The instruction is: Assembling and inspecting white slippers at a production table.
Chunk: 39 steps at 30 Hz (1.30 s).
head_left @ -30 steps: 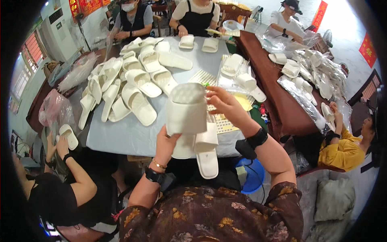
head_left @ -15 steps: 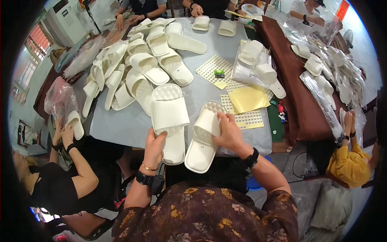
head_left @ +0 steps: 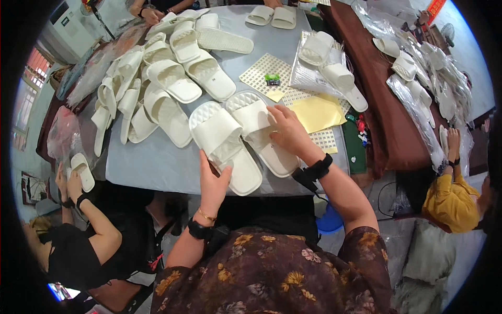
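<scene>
Two white open-toe slippers lie side by side at the table's near edge, tilted toes up and left. My left hand (head_left: 214,180) grips the left slipper (head_left: 244,172) by its side edge, thumb over the footbed; some fingers are hidden. My right hand (head_left: 289,132) is at the strap of the right slipper (head_left: 246,111), fingers on its outer side and thumb nearer the footbed. A heap of similar white slippers (head_left: 174,81) spreads just beyond and to the left.
Yellowish sticker sheets (head_left: 264,72), a yellow paper (head_left: 316,112) and a bagged slipper pair (head_left: 340,78) lie to the right. A brown-covered table (head_left: 395,138) with plastic-wrapped slippers stands farther right. At left a co-worker holds a slipper (head_left: 82,172); other people sit around.
Both my hands have moved the two slippers forward, away from me and onto the table, and closer together. The far pair at the table's back now stands side by side.
</scene>
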Tool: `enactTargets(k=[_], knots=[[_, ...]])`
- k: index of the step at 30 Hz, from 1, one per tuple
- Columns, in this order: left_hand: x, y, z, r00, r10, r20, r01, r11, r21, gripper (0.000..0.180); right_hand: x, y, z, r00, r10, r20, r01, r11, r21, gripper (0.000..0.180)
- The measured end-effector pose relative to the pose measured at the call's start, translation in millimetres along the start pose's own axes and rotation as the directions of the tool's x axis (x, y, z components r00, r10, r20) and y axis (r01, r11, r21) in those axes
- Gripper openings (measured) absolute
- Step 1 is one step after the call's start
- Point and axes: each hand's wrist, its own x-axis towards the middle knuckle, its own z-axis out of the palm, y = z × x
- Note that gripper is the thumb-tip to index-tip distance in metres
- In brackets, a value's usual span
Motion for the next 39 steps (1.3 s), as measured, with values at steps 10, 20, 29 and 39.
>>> enactTargets(k=[10,20,29,39], knots=[[3,36,39,0.778,0.422,0.465,-0.625,0.590,0.511,0.047,-53,-17,-1,0.999,0.052,-0.011,-0.052,0.998,0.032,0.022],[23,11,65,0.729,0.322,0.604,-0.659,0.566,0.495,0.041,-50,-20,18,0.987,-0.032,-0.159,0.022,0.998,-0.065,0.011],[19,15,70,0.752,0.289,0.593,-0.647,0.499,0.577,0.047,-53,-21,8,0.983,0.107,-0.148,-0.096,0.992,0.080,0.024],[19,14,73,0.740,0.296,0.604,-0.669,0.415,0.616,0.058,-50,49,-62,0.940,0.228,-0.252,-0.269,0.953,-0.141,0.024]])
